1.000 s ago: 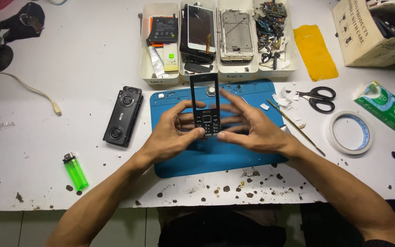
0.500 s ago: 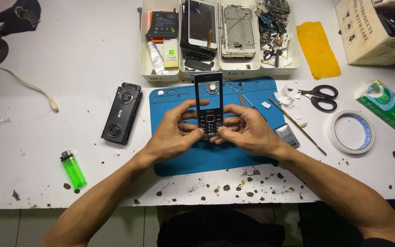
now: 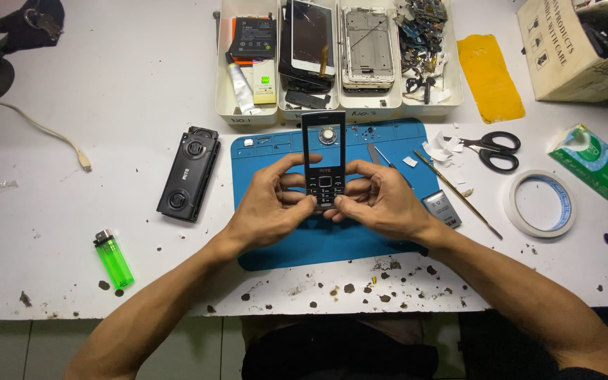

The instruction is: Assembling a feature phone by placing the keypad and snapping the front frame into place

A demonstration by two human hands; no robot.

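Black keypad phone front frame point(image 3: 324, 158) stands upright over the blue rubber mat point(image 3: 276, 246), screen opening empty; left hand point(image 3: 270, 207) and right hand point(image 3: 381, 204) each pinch its lower edges, thumbs on the keypad, steadying it.

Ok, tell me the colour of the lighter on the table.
The lighter is bright green, clearest in the head view.

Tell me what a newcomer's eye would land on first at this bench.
First, the black phone frame with its screen opening empty, held upright at the centre by the left hand and right hand over the blue mat. Next, the bright green lighter lying near the front left edge. Then the white tray of phone parts at the back.
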